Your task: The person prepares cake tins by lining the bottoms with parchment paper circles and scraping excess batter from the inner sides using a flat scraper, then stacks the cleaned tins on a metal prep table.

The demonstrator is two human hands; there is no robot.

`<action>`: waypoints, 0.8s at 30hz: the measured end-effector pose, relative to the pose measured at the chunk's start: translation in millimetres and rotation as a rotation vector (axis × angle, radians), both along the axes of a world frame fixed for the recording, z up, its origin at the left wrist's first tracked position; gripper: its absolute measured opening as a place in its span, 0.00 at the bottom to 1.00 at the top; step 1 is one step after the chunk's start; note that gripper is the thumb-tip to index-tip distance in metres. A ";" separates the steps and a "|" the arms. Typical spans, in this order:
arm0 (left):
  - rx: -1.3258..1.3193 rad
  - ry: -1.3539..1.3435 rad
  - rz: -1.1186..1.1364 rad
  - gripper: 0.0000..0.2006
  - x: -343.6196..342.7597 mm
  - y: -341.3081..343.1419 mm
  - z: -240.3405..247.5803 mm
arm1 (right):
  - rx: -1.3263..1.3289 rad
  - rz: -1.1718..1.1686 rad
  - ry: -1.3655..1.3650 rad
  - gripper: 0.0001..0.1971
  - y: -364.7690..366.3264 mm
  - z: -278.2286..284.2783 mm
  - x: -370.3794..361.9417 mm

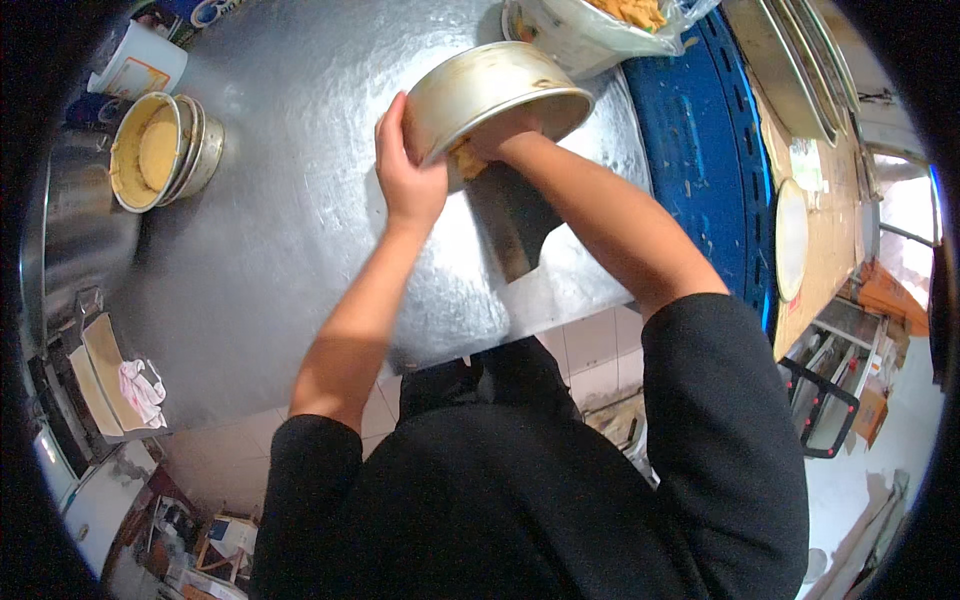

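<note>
A round metal cake pan is held tilted on its side above the steel table, its opening turned down toward me. My left hand grips the pan's left side, fingers along the outer wall and thumb by the rim. Into the pan's opening reaches my right hand; its fingers are hidden by the rim and wall. Yellow-brown crumbly material shows at the rim beside that hand, and I cannot tell whether the hand holds it.
Stacked round pans, the front one with a yellowish inside, stand at the table's left. Behind them is a white tub. A plastic-lined bucket with orange-brown pieces stands at the back. A blue crate borders the steel table on the right.
</note>
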State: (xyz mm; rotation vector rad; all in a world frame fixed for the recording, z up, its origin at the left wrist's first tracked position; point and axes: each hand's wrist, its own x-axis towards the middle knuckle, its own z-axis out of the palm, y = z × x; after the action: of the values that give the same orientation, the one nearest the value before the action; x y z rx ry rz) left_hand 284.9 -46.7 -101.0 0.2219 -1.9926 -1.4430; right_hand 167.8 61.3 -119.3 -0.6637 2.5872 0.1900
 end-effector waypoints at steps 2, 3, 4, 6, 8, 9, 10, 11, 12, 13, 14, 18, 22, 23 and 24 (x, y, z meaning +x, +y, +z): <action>0.131 0.024 0.013 0.34 3.8 5.0 -19.1 | 0.048 -0.110 -0.112 0.25 -19.4 18.8 4.7; 0.096 -0.024 0.009 0.34 6.3 -2.6 -22.9 | 0.017 -0.109 -0.158 0.25 -14.8 30.7 2.0; 0.060 -0.073 0.008 0.34 9.8 -7.3 -25.5 | -0.015 -0.105 -0.205 0.25 -7.3 37.2 0.4; 0.060 -0.258 -0.215 0.42 10.1 -9.9 -16.1 | 0.131 -0.090 -0.161 0.24 4.6 34.8 -8.3; -0.308 -0.258 -0.115 0.45 -5.3 -19.9 13.3 | 0.097 -0.147 -0.005 0.23 15.5 36.0 -13.5; -0.230 -0.094 -0.120 0.45 -18.7 -12.2 43.9 | 0.065 -0.149 0.030 0.23 24.1 23.8 -19.8; -0.280 -0.138 -0.164 0.43 -31.4 -3.4 59.7 | 0.034 -0.149 0.060 0.24 32.1 2.0 -29.1; -0.334 -0.191 -0.189 0.40 -42.5 0.4 69.2 | 0.034 -0.121 0.046 0.24 28.9 -0.2 -26.2; -0.387 -0.246 -0.210 0.37 -47.7 0.4 70.6 | 0.034 -0.089 0.037 0.24 19.9 11.4 -20.4; -0.418 -0.197 -0.184 0.33 -43.6 -4.1 66.0 | 0.073 -0.051 -0.009 0.25 12.5 22.7 -10.4; -0.250 -0.109 -0.144 0.33 -37.7 -4.8 50.1 | 0.114 -0.018 -0.048 0.25 4.0 35.7 -3.7; -0.048 -0.452 0.027 0.38 14.1 -10.5 -63.6 | 0.109 0.026 -0.116 0.27 -20.6 21.8 7.9; -0.395 -0.220 -0.194 0.45 16.8 -45.8 22.3 | 0.006 -0.100 -0.148 0.35 5.0 13.7 -13.7; -0.350 -0.188 -0.203 0.45 6.0 -47.3 42.9 | 0.062 -0.012 -0.141 0.25 1.4 42.8 -5.6; -0.302 -0.156 -0.219 0.45 -5.2 -37.8 64.9 | 0.024 -0.001 -0.069 0.25 2.3 39.2 -7.2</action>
State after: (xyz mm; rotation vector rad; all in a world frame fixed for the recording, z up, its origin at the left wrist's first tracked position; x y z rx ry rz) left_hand 279.7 -84.5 -36.1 -0.0181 -2.3936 -1.2617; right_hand 160.6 63.6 -80.1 -0.6485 2.5158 0.1946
